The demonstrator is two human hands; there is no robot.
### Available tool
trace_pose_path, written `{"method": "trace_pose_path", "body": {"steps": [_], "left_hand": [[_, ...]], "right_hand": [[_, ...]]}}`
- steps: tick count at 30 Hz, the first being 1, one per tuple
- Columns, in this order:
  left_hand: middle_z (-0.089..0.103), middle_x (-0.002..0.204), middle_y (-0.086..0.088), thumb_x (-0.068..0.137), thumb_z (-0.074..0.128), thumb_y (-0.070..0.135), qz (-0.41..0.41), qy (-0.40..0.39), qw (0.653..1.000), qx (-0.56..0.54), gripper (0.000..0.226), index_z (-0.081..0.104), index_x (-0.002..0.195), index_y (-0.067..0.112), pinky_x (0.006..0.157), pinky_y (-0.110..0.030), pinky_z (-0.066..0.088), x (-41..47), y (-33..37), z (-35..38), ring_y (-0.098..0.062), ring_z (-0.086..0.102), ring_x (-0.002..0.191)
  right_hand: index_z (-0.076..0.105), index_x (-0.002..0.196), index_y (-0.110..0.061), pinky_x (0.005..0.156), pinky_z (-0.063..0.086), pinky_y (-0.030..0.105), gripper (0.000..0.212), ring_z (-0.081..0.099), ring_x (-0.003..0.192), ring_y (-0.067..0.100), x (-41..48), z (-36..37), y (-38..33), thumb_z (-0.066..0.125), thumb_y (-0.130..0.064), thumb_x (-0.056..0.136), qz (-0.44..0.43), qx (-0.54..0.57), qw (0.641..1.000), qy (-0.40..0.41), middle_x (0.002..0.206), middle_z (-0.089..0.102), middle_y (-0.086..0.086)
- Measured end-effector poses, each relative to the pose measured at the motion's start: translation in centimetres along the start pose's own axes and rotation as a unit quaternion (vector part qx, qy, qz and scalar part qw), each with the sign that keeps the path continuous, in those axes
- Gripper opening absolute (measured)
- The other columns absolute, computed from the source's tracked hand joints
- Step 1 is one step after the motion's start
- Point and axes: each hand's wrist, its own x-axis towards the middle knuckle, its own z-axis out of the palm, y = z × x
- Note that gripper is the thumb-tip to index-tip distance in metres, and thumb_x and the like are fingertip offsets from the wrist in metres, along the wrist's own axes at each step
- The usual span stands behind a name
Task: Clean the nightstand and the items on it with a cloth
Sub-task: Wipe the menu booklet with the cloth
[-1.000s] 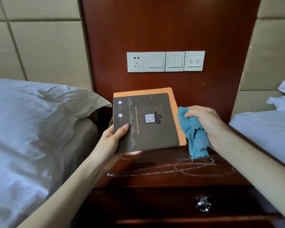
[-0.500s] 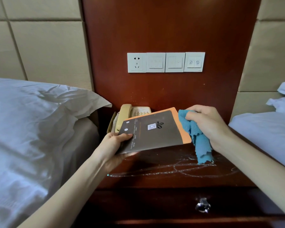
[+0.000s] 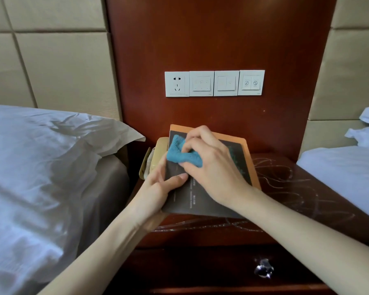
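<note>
The right grip (image 3: pixel 213 167) is clenched round the bunched blue cloth (image 3: pixel 182 153) and presses it onto the dark, orange-edged card (image 3: pixel 200 201) directly beneath it. The left grip (image 3: pixel 158 188) grasps the card's left edge, thumb on top, just beside the cloth. Under both lies the streaked worktop (image 3: pixel 296 184). A beige telephone (image 3: pixel 158 152) sits just beyond the left grip.

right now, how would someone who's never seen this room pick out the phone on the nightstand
Find the red-brown wooden panel with its row of white switches. Below it, at the back left corner of the nightstand, by the pillow, sits the telephone. It is the only beige thing on it, half hidden behind the dark, orange-edged card that the left hand holds.
</note>
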Motion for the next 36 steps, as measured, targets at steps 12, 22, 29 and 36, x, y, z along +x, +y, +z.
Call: {"method": "trace_pose_path", "body": {"steps": [12, 22, 29, 36], "left_hand": [[0.066, 0.115, -0.013, 0.086, 0.052, -0.005, 0.003, -0.008, 1.0, 0.011, 0.057, 0.051, 0.13, 0.032, 0.075, -0.034, 0.057, -0.1, -0.4, -0.3, -0.028, 0.066, 0.098], [0.064, 0.124, 0.0, 0.086, 0.051, -0.005, -0.008, -0.038, 0.998, 0.041, 0.067, 0.043, 0.135, 0.041, 0.078, -0.032, 0.055, -0.2, -1.1, -0.1, -0.024, 0.063, 0.111], [0.065, 0.121, -0.01, 0.083, 0.053, -0.005, 0.004, -0.018, 0.999, 0.042, 0.064, 0.051, 0.13, 0.038, 0.076, -0.034, 0.056, -0.4, -0.5, -0.2, -0.029, 0.065, 0.104], [0.06, 0.121, -0.016, 0.08, 0.051, -0.012, 0.046, 0.009, 0.998, 0.047, 0.071, 0.046, 0.135, 0.032, 0.074, -0.032, 0.056, 0.0, 0.5, -0.1, -0.026, 0.064, 0.101]], "right_hand": [[0.063, 0.121, -0.016, 0.101, 0.038, 0.013, 0.033, 0.049, 0.116, -0.001, 0.2, 0.1, 0.3, 0.06, -0.013, 0.089, 0.061, 0.098, 0.993, -0.021, 0.126, 0.061, -0.008], [0.06, 0.127, -0.016, 0.075, 0.034, -0.009, 0.034, 0.054, 0.109, 0.001, 1.2, 0.1, 2.5, 0.051, -0.017, 0.094, 0.193, 0.151, 0.969, -0.02, 0.128, 0.061, -0.005], [0.054, 0.133, -0.016, 0.098, 0.032, 0.008, 0.037, 0.048, 0.125, 0.008, 2.5, 1.4, 2.5, 0.044, -0.013, 0.097, 0.173, 0.142, 0.974, -0.037, 0.137, 0.054, -0.004], [0.07, 0.108, -0.028, 0.068, 0.051, 0.027, 0.033, 0.065, 0.091, 0.017, -0.3, 0.5, 5.4, 0.043, -0.016, 0.094, 0.393, 0.172, 0.903, -0.011, 0.099, 0.072, -0.003]]}}
